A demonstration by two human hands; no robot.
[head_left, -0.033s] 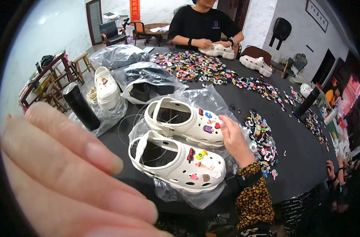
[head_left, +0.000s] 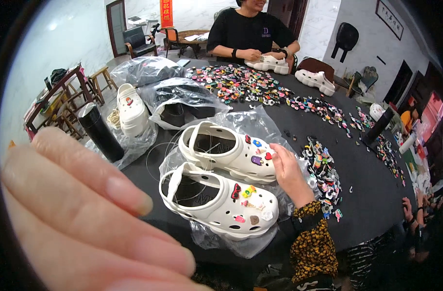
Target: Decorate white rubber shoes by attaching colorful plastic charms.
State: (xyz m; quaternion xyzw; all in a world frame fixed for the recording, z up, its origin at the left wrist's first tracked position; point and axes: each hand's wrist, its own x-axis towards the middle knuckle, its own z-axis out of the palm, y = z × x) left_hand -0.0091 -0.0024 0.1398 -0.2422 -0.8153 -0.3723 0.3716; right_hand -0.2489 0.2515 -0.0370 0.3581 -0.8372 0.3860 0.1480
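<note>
Two white clogs lie side by side on clear plastic, toes to the right. My right hand (head_left: pixel 292 175) grips the toe of the far clog (head_left: pixel 221 167), whose upper bears a purple charm (head_left: pixel 256 160), a red heart charm and several others. The near clog (head_left: pixel 221 216) carries a red sunglasses charm (head_left: pixel 236 191), a yellow-green one (head_left: pixel 249 191), an ice-cream cone and a pink popsicle. My left hand (head_left: pixel 105 208) looms large and blurred at the lower left, its fingers stretched out close together. Nothing shows in it, though its palm side is partly hidden.
Heaps of colourful shoe charms (head_left: pixel 323 169) cover parts of the black table. A black bottle (head_left: pixel 101 132), a single white clog (head_left: pixel 132 111) and bagged dark shoes (head_left: pixel 182 104) stand left. Opposite, a person in black (head_left: pixel 250 34) handles another white clog (head_left: pixel 270 64).
</note>
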